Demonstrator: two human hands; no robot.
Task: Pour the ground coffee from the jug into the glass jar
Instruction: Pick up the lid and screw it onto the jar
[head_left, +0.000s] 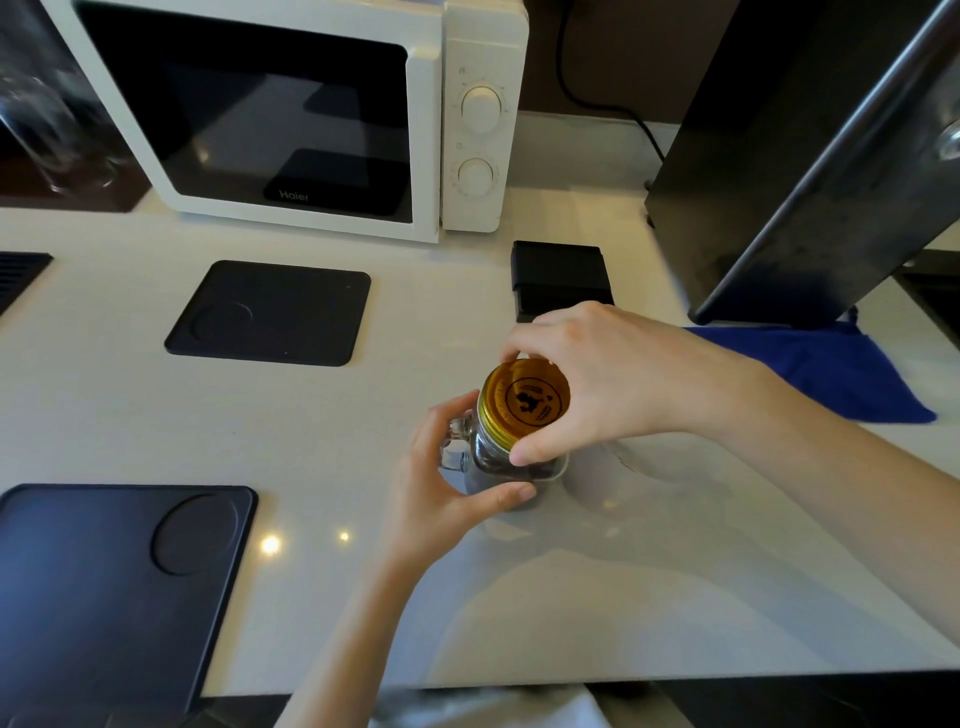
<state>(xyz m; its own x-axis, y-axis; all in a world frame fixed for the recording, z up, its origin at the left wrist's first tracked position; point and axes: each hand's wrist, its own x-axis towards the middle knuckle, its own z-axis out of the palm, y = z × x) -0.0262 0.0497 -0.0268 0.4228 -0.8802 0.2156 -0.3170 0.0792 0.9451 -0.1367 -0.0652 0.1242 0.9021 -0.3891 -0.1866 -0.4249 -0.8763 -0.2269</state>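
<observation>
A glass jar (485, 460) with a handle on its left side stands on the white counter at centre. A gold lid (524, 402) with a black emblem sits on its mouth. My left hand (452, 480) wraps the jar's body from the left and front. My right hand (597, 382) comes from the right, with fingertips and thumb gripping the lid's rim. Right behind the jar stands a pale jug (592, 475), mostly hidden by my right hand. Dark contents show low inside the jar.
A white microwave (291, 114) stands at the back. Two black mats (270, 312) (114, 582) lie to the left. A small black box (561, 278) sits behind my right hand. A blue cloth (841, 371) and a tall dark appliance (800, 156) are at the right.
</observation>
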